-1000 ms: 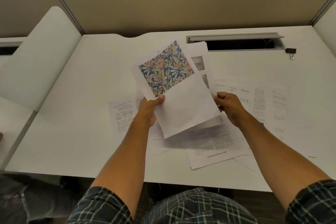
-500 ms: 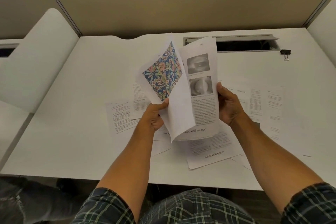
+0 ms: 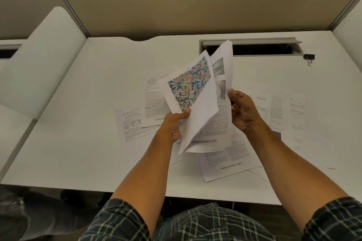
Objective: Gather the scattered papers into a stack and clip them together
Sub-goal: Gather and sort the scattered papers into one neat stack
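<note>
- Squaring two lifted sheets: the floral-print sheet (image 3: 193,92) and the text sheet with grey photographs (image 3: 220,103) are held above the bench (image 3: 78,103), fanned apart at the top and meeting near their lower edges.
- Technique, as a judgement: bring the long edges together, then tap the lower edges on the bench so both sheets align before adding more.
- Left hand (image 3: 173,125): grasps the floral-print sheet at its lower left edge, thumb on the printed face, fingers curled behind.
- Right hand (image 3: 242,110): grips the right edge of the text sheet, fingers curled around it.
- Loose papers (image 3: 227,164) lie scattered on the bench beneath and to both sides of the hands, uncollected.
- Binder clip (image 3: 309,57) rests well apart at the far right, beside the cable slot (image 3: 262,49), untouched.
</note>
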